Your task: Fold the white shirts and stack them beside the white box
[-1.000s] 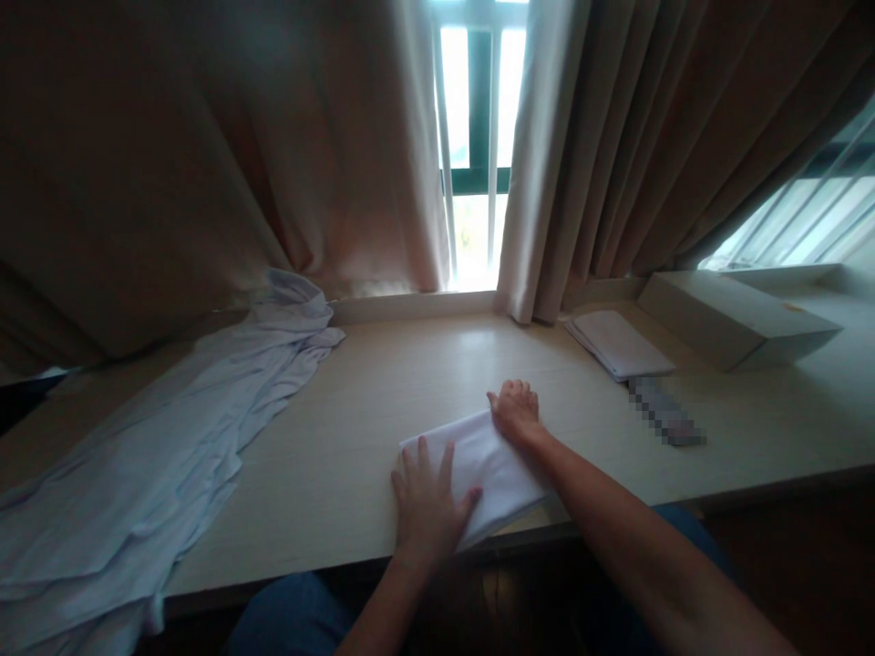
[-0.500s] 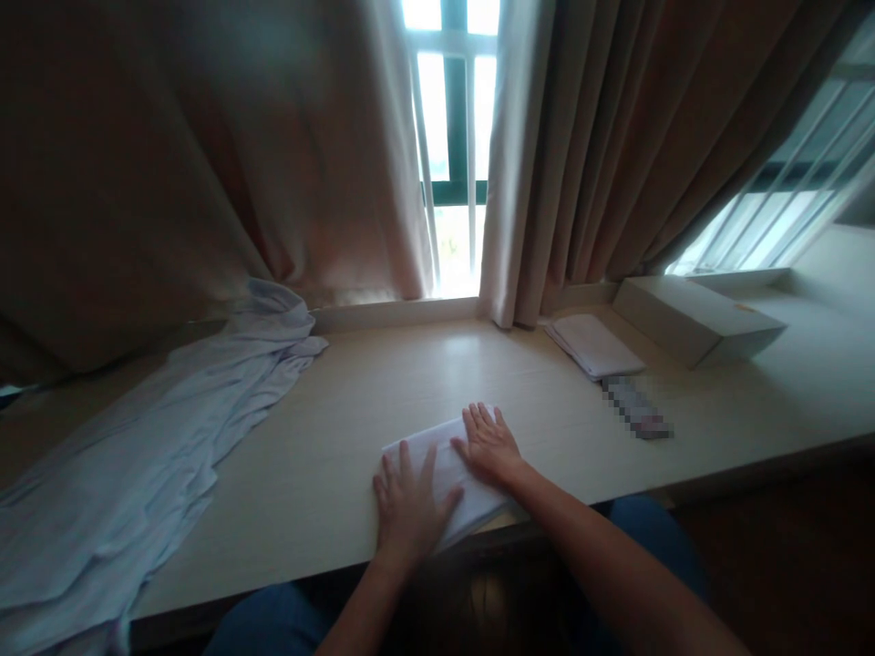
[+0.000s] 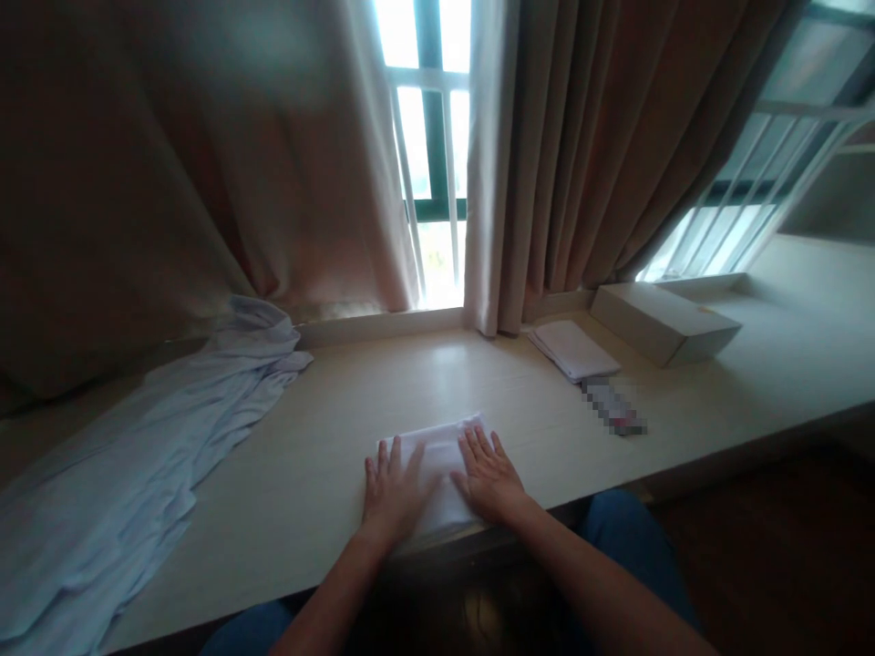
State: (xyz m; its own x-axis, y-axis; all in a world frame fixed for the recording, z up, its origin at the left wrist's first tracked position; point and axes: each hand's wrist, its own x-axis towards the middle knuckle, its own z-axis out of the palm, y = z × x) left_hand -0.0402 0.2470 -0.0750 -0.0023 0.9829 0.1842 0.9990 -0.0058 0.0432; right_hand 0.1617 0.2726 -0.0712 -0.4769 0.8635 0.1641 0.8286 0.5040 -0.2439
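A folded white cloth [image 3: 437, 456] lies flat near the front edge of the pale tabletop [image 3: 287, 474]. My left hand [image 3: 396, 492] rests on its left side with the fingers spread, slightly blurred. On the right side of the cloth, my right hand [image 3: 488, 474] lies palm down, its fingers stretched out. Both hands press on the cloth rather than gripping it, and they cover its side edges. What kind of cloth or garment it is cannot be made out.
Loose, crumpled pale cloth [image 3: 157, 437] spreads over the table's left side. At the back right are another folded white cloth [image 3: 574, 350], a pixelated flat item [image 3: 613, 407] and a pale box [image 3: 663, 321]. Brown curtains [image 3: 574, 155] hang by the window behind.
My left hand has shifted slightly left and up on the cloth. My right hand has slid a little down toward the right edge. The view has tilted and turned slightly.
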